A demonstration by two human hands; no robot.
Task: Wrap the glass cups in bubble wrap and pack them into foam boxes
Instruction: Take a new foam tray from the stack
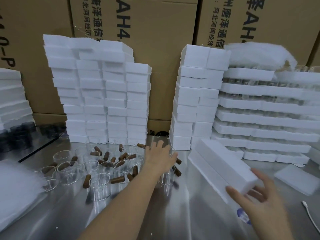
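I find the view bright, under cool, even light from overhead; shadows are faint and soft-edged. Streaked glare runs down the steel table (199,213) between the two sets of fingers. The left hand (161,158) is smeared by motion at its fingertips, and the glass cups (100,184) just beside them are blurred. The foam box (220,167) gripped by the right hand (259,201) and the foam stacks (103,94) beyond the fingertips read near-white, with little surface detail. The cartons (155,40) far behind the fingers bow toward the frame edges.
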